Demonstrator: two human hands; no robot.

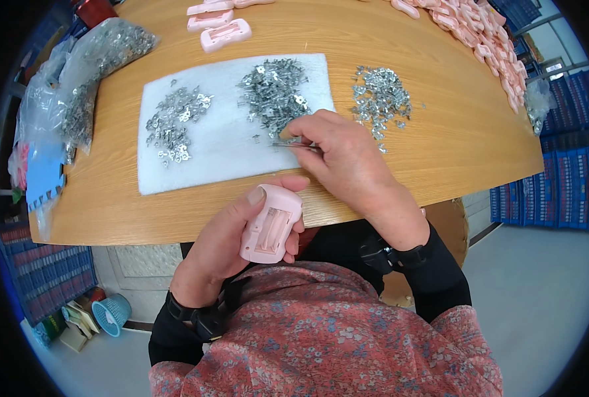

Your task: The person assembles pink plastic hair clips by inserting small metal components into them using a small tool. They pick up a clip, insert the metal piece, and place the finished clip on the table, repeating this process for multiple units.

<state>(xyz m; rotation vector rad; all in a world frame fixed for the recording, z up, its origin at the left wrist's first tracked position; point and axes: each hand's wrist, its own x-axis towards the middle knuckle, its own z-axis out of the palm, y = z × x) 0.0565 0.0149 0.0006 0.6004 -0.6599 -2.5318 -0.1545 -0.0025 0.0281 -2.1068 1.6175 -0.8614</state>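
Rounded pink plastic casing [272,227], slim metal tweezers [299,145]
Left hand [230,228] clasps the casing, fingers curled; right hand [347,151] pinches the tweezers.

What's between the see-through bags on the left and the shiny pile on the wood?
In the head view, a white sheet lies there with two heaps of small metal pieces on it, and wooden table shows on either side.

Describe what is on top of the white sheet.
On the white sheet lie two heaps of small metal pieces: a left heap and a denser right heap. The right hand, gripping a slim metal tool, hides the near right corner. The surface under the heaps is covered.
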